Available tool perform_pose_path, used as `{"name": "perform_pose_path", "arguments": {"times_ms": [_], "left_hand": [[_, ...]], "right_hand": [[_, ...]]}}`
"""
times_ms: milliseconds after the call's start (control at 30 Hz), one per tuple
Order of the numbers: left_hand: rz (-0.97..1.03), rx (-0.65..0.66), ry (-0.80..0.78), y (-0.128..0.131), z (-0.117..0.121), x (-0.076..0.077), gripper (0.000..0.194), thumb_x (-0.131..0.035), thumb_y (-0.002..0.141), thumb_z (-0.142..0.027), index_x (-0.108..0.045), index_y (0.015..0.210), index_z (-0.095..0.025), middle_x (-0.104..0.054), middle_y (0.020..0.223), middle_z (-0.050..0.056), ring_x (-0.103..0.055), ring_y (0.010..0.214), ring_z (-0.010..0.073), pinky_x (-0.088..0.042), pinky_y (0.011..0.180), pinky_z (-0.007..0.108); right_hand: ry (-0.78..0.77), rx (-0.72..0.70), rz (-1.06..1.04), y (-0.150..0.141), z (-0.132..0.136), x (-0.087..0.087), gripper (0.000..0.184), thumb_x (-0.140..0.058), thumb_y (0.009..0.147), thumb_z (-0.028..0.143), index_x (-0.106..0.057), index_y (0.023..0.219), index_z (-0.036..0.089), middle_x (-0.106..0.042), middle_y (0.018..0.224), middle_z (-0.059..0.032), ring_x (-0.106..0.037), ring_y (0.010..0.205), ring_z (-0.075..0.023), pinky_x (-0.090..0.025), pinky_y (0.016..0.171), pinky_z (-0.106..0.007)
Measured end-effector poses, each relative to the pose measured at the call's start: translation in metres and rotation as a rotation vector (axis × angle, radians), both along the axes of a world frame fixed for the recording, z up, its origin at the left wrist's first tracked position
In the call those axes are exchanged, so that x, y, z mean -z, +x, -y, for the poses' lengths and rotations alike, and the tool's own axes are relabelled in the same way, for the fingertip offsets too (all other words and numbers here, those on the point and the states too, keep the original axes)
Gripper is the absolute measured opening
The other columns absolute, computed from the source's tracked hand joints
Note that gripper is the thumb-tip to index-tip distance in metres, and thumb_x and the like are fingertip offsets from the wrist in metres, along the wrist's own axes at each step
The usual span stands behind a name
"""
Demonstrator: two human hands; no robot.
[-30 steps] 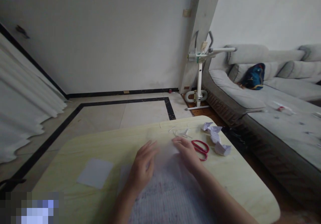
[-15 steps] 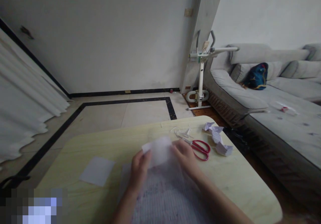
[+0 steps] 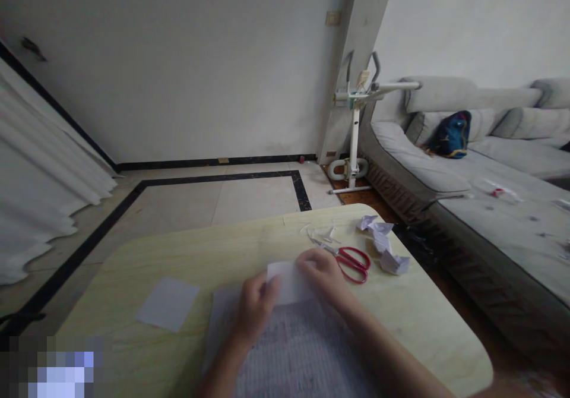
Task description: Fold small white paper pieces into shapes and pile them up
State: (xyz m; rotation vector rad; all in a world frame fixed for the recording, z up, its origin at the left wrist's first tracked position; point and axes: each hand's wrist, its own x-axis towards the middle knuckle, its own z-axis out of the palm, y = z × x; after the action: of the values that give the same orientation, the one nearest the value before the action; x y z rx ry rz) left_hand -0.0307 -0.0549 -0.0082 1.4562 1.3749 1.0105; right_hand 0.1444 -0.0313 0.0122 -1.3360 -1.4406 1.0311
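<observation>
Between my two hands is a small white sheet of paper [image 3: 290,284], held above a larger lined sheet with writing [image 3: 289,350]. My left hand [image 3: 259,300] pinches its left edge, thumb on top. At the upper right edge, my right hand [image 3: 324,272] has its fingers curled round the paper. Just beyond the right hand lie red-handled scissors [image 3: 355,264], their blades pointing away to the left. A square of white paper [image 3: 168,303] rests flat on the table to the left.
Folded paper pieces [image 3: 382,237] sit along the right edge of the pale wooden table [image 3: 427,327]. Thin paper scraps [image 3: 328,233] lie by the scissor tips. Past the table are an exercise machine [image 3: 355,130] and a grey sofa [image 3: 499,208] with a blue bag [image 3: 453,135].
The small paper, tilted up and blurred before, is now lower and steadier. My left hand has come slightly right, nearer to my right hand. The whole view has shifted a little.
</observation>
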Motion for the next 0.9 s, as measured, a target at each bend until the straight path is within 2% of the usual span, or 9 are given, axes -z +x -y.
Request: {"name": "perform_pose_path", "arguments": {"times_ms": [100, 267, 400, 500, 567, 700, 833, 900], "left_hand": [[0.039, -0.024, 0.049, 0.004, 0.000, -0.001, 0.031, -0.050, 0.085, -0.040, -0.058, 0.070, -0.014, -0.050, 0.061, -0.002, -0.046, 0.060, 0.0121, -0.035, 0.053, 0.020], [-0.009, -0.070, 0.110, 0.011, -0.005, -0.005, 0.034, -0.049, 0.087, -0.038, -0.055, 0.062, -0.015, -0.045, 0.056, -0.004, -0.042, 0.056, 0.0101, -0.031, 0.052, 0.020], [0.020, -0.043, 0.165, 0.014, -0.005, -0.011, 0.035, -0.046, 0.090, -0.036, -0.063, 0.068, -0.014, -0.055, 0.062, -0.001, -0.050, 0.061, 0.0120, -0.037, 0.058, 0.021], [0.058, -0.014, 0.210, 0.016, -0.004, -0.011, 0.031, -0.047, 0.089, -0.034, -0.069, 0.082, -0.013, -0.065, 0.076, 0.004, -0.057, 0.073, 0.0151, -0.042, 0.070, 0.023], [0.072, -0.058, 0.191, 0.017, -0.004, -0.008, 0.031, -0.048, 0.089, -0.035, -0.069, 0.084, -0.013, -0.066, 0.075, 0.004, -0.058, 0.073, 0.0151, -0.044, 0.070, 0.022], [0.139, -0.177, 0.066, 0.019, -0.005, -0.001, 0.035, -0.047, 0.088, -0.042, -0.065, 0.078, -0.013, -0.057, 0.062, -0.001, -0.052, 0.055, 0.0110, -0.041, 0.050, 0.019], [0.147, -0.142, 0.069, 0.019, -0.004, -0.001, 0.030, -0.054, 0.084, -0.041, -0.062, 0.074, -0.013, -0.053, 0.060, -0.003, -0.047, 0.054, 0.0089, -0.037, 0.049, 0.017], [0.145, -0.105, 0.061, 0.019, -0.004, -0.002, 0.030, -0.055, 0.084, -0.040, -0.063, 0.075, -0.013, -0.054, 0.060, -0.002, -0.047, 0.056, 0.0093, -0.038, 0.051, 0.018]], "right_hand": [[-0.026, -0.039, -0.031, 0.004, 0.002, 0.002, 0.016, -0.060, 0.078, 0.031, -0.064, 0.073, 0.017, -0.064, 0.071, -0.0027, -0.058, 0.067, -0.0167, -0.044, 0.060, -0.025], [-0.080, -0.071, -0.099, 0.014, -0.003, 0.008, 0.023, -0.064, 0.076, 0.039, -0.061, 0.073, 0.017, -0.057, 0.067, -0.0004, -0.052, 0.062, -0.0146, -0.039, 0.054, -0.024], [-0.226, -0.088, -0.285, 0.015, -0.005, 0.007, 0.025, -0.066, 0.073, 0.040, -0.058, 0.074, 0.017, -0.052, 0.061, 0.0009, -0.047, 0.053, -0.0128, -0.034, 0.046, -0.023], [-0.289, -0.068, -0.337, 0.014, -0.004, 0.006, 0.027, -0.066, 0.072, 0.043, -0.055, 0.074, 0.018, -0.053, 0.061, 0.0001, -0.049, 0.051, -0.0139, -0.036, 0.045, -0.024], [-0.252, -0.024, -0.290, 0.014, -0.005, 0.008, 0.030, -0.066, 0.072, 0.046, -0.056, 0.079, 0.018, -0.056, 0.065, -0.0011, -0.052, 0.055, -0.0154, -0.039, 0.047, -0.025], [-0.189, -0.031, -0.217, 0.016, -0.007, 0.012, 0.034, -0.068, 0.072, 0.046, -0.061, 0.089, 0.017, -0.063, 0.074, -0.0038, -0.057, 0.064, -0.0176, -0.044, 0.054, -0.026], [-0.116, -0.027, -0.085, 0.016, -0.007, 0.014, 0.029, -0.070, 0.069, 0.044, -0.063, 0.077, 0.017, -0.061, 0.065, -0.0022, -0.054, 0.058, -0.0166, -0.042, 0.050, -0.025], [-0.067, -0.010, -0.019, 0.014, -0.005, 0.014, 0.028, -0.071, 0.068, 0.044, -0.064, 0.076, 0.017, -0.062, 0.065, -0.0026, -0.055, 0.058, -0.0172, -0.043, 0.050, -0.026]]}}
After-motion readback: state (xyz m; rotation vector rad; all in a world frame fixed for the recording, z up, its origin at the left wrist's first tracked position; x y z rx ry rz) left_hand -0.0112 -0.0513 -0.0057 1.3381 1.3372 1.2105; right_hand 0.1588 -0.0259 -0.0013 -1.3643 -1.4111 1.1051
